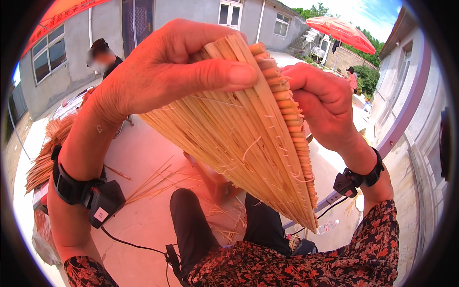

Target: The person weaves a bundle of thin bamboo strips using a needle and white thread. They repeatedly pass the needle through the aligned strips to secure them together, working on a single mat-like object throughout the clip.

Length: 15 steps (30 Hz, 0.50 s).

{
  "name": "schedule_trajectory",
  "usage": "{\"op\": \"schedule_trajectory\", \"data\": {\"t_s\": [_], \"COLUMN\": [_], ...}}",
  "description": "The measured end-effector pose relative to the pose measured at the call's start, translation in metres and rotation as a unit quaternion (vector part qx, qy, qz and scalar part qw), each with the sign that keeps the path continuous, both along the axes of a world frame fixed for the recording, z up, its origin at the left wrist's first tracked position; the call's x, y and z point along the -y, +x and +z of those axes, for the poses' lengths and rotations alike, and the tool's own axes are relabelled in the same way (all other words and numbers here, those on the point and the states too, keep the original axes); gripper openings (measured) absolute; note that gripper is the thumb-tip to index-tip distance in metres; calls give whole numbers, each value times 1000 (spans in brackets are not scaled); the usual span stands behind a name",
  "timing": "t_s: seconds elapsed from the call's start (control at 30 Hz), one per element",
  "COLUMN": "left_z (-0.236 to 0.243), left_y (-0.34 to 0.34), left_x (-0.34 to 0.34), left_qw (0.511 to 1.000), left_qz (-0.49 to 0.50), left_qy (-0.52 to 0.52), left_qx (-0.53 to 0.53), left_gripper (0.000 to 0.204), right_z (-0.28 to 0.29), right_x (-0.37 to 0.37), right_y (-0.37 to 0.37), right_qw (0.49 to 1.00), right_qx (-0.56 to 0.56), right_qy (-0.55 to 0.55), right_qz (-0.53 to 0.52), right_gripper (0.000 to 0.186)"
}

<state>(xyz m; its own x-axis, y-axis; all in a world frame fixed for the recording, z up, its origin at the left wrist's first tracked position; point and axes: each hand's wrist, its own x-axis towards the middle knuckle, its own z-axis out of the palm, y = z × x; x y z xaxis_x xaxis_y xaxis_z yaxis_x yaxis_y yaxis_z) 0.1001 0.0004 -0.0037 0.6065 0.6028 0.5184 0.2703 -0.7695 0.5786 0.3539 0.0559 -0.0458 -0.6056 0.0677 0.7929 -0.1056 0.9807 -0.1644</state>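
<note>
As a stitched reed panel (239,124) slants between left grip (177,67) and right grip (325,103), the left clamped over its top edge, the right curled beside its cut ends (288,103), hold unclear, loose stalks (150,182) below it, stalk bundle (45,158) to its left.

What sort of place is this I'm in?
Most likely an outdoor courtyard beside a house: there's a long grey building, an open red parasol and a heap of stalks off to your left.
</note>
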Motion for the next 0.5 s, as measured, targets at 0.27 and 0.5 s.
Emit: {"op": "schedule_trajectory", "data": {"t_s": [0.27,0.5], "left_z": [-1,4], "left_y": [1,5], "left_x": [-2,-1], "left_qw": [1000,1000], "left_qz": [2,16], "left_qy": [-8,-12], "left_qx": [1,0], "left_gripper": [39,39], "right_z": [-2,-12], "right_x": [3,19], "right_y": [-3,3], "right_qw": [1000,966], "right_qx": [-7,-26], "right_qy": [10,-257], "right_qz": [-11,7], "right_gripper": [12,27]}}
